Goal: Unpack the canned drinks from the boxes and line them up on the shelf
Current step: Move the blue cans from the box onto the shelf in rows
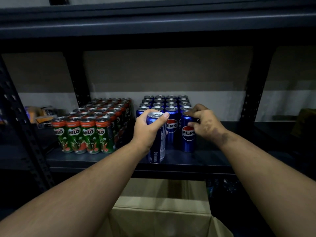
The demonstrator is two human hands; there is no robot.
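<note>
An open cardboard box (164,214) sits nearest, low in the middle of the view, its tan flaps spread between the two bare forearms and its inside in shadow. Beyond it runs the dark metal shelf (213,159), whose board carries two blocks of cans under a second board above. On the left stands the larger block, the Milo cans (89,132), green and red with white lettering, packed in tight rows that reach back toward the wall. To the right of them stand the Pepsi cans (166,104), slim, glossy blue with silver tops and the red, white and blue roundel, lined four across and several rows deep. The left hand (147,129) has its grip wrapped round the upper part of one Pepsi can (158,147), thumb across the rim; this can stands near the front edge of the shelf with its small-print side toward the camera. The right hand (204,123) pinches with its fingertips the top of another Pepsi can (188,137), which stands upright at the right end of the front row, logo facing out.
</note>
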